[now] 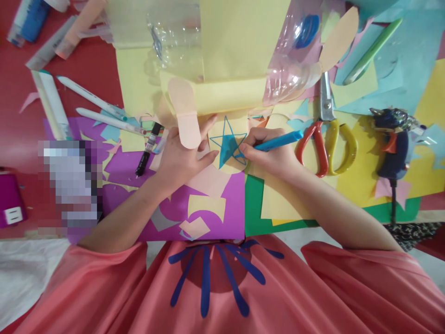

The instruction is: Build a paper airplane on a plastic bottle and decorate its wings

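Observation:
My right hand (268, 150) grips a blue marker (280, 140), its tip on a pale yellow paper piece (218, 125). On that paper a star (227, 144) is outlined in blue, with its middle and lower left point coloured in. My left hand (186, 155) lies on the left side of the same paper, thumb and fingers apart. A peach paper shape with rounded ends (186, 111) overlaps the back of this hand and hides part of its fingers. Just beyond both hands is a folded yellow paper (229, 95).
Red-and-yellow-handled scissors (321, 146) lie right of my right hand, with a dark blue glue gun (396, 150) farther right. Clear plastic bottles (175, 35) lie at the back. A black marker (148, 150), white pens (92, 97) and paper scraps (206, 206) are at the left and front.

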A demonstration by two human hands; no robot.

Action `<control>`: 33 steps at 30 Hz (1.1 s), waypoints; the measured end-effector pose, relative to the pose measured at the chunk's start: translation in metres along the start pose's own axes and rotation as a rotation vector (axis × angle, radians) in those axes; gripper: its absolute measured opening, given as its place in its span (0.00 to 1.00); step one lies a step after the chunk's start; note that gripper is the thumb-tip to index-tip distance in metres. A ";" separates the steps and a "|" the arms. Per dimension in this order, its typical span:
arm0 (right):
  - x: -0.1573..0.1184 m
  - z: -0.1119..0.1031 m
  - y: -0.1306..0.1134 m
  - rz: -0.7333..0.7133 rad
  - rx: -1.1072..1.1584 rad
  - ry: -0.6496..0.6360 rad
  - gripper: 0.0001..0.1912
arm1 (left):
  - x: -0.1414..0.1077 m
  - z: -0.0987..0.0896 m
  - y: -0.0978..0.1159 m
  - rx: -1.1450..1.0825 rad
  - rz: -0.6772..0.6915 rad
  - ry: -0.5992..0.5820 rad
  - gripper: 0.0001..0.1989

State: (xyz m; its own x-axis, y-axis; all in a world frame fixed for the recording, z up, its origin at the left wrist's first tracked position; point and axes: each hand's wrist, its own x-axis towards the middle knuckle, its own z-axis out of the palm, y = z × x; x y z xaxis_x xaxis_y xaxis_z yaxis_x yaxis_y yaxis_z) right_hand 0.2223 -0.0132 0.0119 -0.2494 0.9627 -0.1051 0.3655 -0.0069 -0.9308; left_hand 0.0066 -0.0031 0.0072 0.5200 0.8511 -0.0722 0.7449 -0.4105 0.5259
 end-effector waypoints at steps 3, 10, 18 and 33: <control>0.000 0.001 0.000 -0.007 0.008 0.054 0.15 | 0.000 -0.001 0.001 0.011 0.008 -0.005 0.30; 0.000 0.002 -0.003 -0.017 0.023 0.047 0.14 | 0.000 -0.001 -0.001 0.026 0.019 -0.006 0.30; 0.001 0.001 -0.002 0.013 0.019 0.064 0.16 | 0.000 -0.001 -0.001 0.001 0.013 -0.005 0.30; 0.000 0.001 -0.003 0.031 0.006 0.034 0.16 | 0.000 -0.001 -0.002 0.008 0.017 -0.007 0.30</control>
State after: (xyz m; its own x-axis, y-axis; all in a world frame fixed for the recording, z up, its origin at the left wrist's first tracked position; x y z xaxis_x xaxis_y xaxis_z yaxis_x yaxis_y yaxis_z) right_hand 0.2206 -0.0135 0.0145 -0.2070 0.9707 -0.1216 0.3676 -0.0380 -0.9292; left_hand 0.0050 -0.0018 0.0071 0.5350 0.8420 -0.0690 0.7393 -0.4271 0.5206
